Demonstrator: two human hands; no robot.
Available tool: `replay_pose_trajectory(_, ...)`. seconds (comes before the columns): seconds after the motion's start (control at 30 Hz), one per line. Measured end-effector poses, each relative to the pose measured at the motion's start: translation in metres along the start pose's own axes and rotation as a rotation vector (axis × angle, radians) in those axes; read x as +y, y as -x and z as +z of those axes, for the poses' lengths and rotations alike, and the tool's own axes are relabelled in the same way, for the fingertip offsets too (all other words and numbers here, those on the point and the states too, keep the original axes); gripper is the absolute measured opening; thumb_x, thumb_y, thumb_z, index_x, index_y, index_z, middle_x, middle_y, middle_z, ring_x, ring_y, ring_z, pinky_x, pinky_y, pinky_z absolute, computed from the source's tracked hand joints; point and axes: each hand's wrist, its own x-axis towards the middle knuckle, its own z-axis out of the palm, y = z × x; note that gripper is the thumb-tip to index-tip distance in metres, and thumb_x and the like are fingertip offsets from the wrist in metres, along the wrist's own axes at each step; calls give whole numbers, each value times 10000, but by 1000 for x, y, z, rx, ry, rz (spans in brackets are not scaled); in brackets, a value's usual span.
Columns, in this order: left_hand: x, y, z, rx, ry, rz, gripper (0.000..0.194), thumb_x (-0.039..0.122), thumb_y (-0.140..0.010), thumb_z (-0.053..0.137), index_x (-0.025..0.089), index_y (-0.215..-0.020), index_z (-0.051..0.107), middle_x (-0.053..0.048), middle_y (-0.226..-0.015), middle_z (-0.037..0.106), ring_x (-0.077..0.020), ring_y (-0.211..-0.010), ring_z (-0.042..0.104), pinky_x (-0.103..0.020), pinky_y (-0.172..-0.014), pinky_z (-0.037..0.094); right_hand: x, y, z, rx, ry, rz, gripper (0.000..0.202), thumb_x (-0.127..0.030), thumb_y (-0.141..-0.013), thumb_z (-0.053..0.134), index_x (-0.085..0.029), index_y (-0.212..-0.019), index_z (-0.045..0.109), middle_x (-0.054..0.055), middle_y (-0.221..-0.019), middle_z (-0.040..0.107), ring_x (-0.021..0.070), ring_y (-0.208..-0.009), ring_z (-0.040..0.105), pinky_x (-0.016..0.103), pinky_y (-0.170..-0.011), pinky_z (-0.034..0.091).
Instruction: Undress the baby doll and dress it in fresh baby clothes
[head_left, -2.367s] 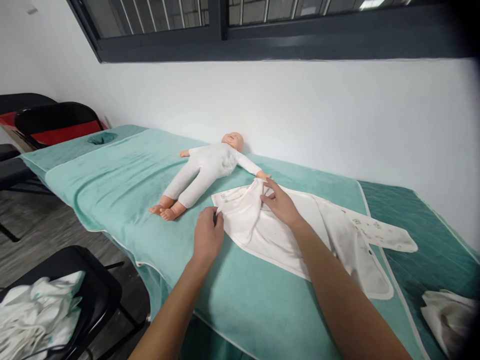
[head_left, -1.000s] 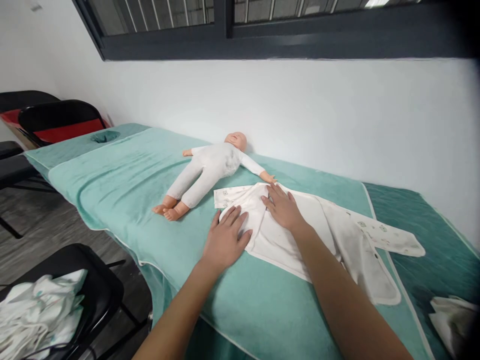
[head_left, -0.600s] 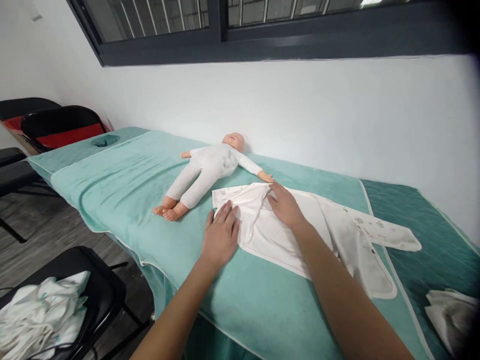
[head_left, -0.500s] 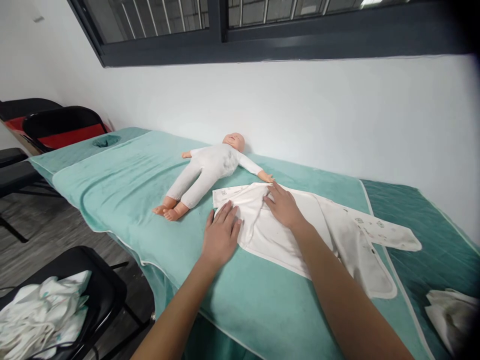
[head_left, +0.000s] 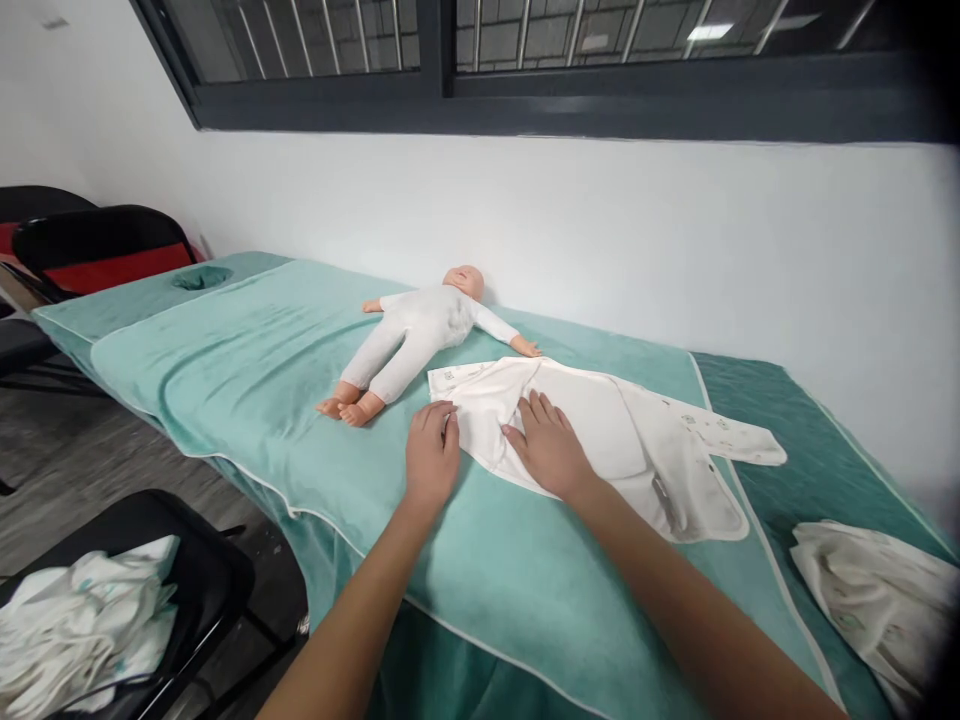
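Observation:
A white baby shirt (head_left: 600, 420) with small prints on its sleeves lies spread open on the green bed cover. At its left edge, my left hand (head_left: 433, 455) has its fingers bent together, and they appear to pinch the cloth; the fingertips are partly hidden. My right hand (head_left: 549, 445) rests palm down on the shirt's middle, fingers stretched out. Just beyond the shirt, a baby doll (head_left: 424, 325) in a white bodysuit lies on its back. Its near hand lies close to the shirt's upper edge.
The bed's green cover (head_left: 217, 350) runs along a white wall under a dark-framed window. Crumpled white cloth (head_left: 870, 590) lies at the right. On a black chair (head_left: 217, 570) at the lower left sits a pile of white cloths (head_left: 97, 620). More chairs (head_left: 112, 245) stand at the far left.
My left hand has drawn its spread fingers together at the shirt's left edge. My right hand has slid down from the upper edge onto the middle. The view has shifted slightly.

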Motion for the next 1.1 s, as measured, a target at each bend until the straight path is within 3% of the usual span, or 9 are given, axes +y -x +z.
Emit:
replay_pose_trajectory(0.3, -3, 1, -3, -1, 30, 54, 191, 216, -974, 441, 196, -1020, 626, -70, -1059, 676, -215, -1046, 586, -383, -954, 455, -21, 65, -18, -134, -20, -163, 700, -546, -1014, 260, -76, -1529, 328, 153, -1629, 200, 289, -1518, 161, 492, -1215, 201)
replay_pose_trajectory(0.43, 1, 2, -7, -90, 1, 192, 188, 255, -967, 492, 216, -913, 667, -41, -1114, 694, -209, -1100, 575, -396, -986, 425, -20, 92, -31, -125, -80, -247, 628, -533, -1010, 318, -162, -1514, 367, 101, -1632, 231, 264, -1517, 176, 490, -1201, 251)
replay_pose_trajectory(0.57, 8, 4, -11, -321, -43, 396, 207, 304, -957, 528, 239, -872, 704, -8, -1225, 679, -226, -1242, 504, -416, -1040, 383, 0, 116, -42, 38, -8, -213, 457, -394, -1003, 432, -191, -1409, 486, 109, -1570, 372, 273, -1449, 323, 472, -1161, 306)
replay_pose_trajectory(0.67, 12, 4, -13, -438, -60, 476, 199, 337, -953, 535, 264, -952, 721, -10, -1302, 637, -226, -1277, 481, -418, -1055, 376, 28, 134, -46, 139, 99, -119, 280, -318, -986, 483, -186, -1202, 604, 124, -1325, 588, 275, -1217, 531, 444, -1028, 407)
replay_pose_trajectory(0.73, 14, 3, -13, -486, -71, 503, 200, 346, -952, 533, 272, -973, 718, -17, -1333, 612, -227, -1287, 473, -421, -1057, 376, 47, 144, -48, 159, 165, -70, 203, -319, -986, 493, -192, -1072, 627, 106, -1156, 639, 261, -1068, 577, 419, -926, 434)
replay_pose_trajectory(0.87, 17, 2, -14, -523, -96, 529, 209, 363, -949, 529, 240, -896, 689, -41, -1331, 607, -238, -1294, 466, -430, -1046, 386, 72, 155, -49, 176, 216, -55, 217, -354, -997, 484, -191, -934, 612, 77, -965, 629, 237, -947, 566, 375, -837, 410)
replay_pose_trajectory(1.1, 20, 1, -13, -519, -103, 545, 239, 363, -956, 520, 218, -789, 612, -36, -1313, 612, -228, -1280, 477, -424, -1035, 388, 77, 154, -47, 198, 213, -83, 272, -358, -1008, 463, -194, -815, 559, 47, -847, 596, 207, -864, 537, 352, -818, 366)
